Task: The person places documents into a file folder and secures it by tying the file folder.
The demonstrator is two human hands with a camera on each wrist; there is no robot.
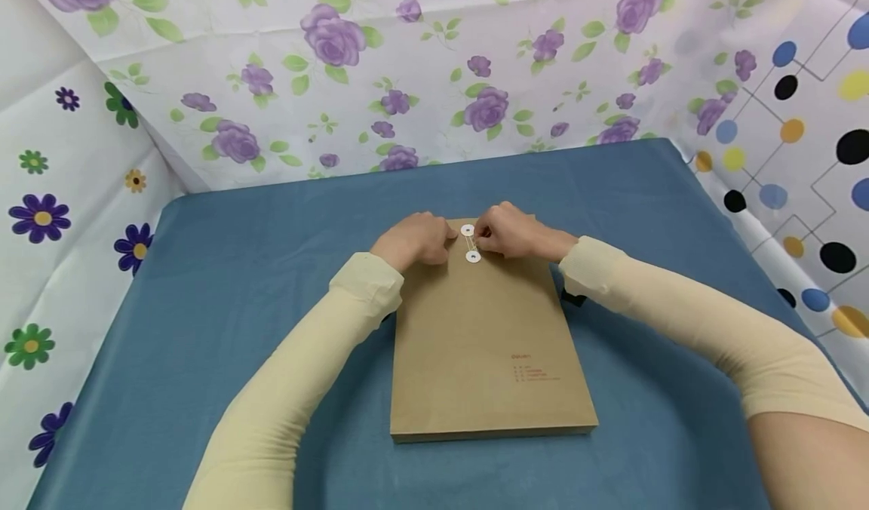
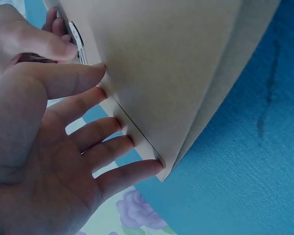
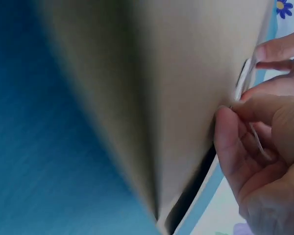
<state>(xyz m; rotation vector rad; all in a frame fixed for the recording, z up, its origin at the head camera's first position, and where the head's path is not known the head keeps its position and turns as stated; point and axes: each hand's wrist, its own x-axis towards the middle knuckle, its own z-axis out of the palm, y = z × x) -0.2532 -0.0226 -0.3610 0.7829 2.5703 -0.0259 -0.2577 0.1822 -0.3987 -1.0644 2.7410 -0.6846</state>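
Observation:
A brown kraft paper document envelope (image 1: 485, 321) lies flat, its string closure at the far end. Two white round buttons there, an upper one (image 1: 468, 230) and a lower one (image 1: 473, 256), have thin string running between them. My left hand (image 1: 417, 238) rests at the far left part of the envelope; in the left wrist view its fingers (image 2: 108, 128) are extended, tips against the flap edge. To the right of the buttons, my right hand (image 1: 512, 231) pinches a white string (image 3: 257, 137) between thumb and forefinger, its loose end trailing into the palm.
A blue cloth (image 1: 271, 268) covers the table under the envelope. Floral sheets (image 1: 434, 65) hang behind and at both sides. Red print (image 1: 532, 370) marks the envelope's near right part. Small dark bits (image 1: 573, 297) show under the right cuff.

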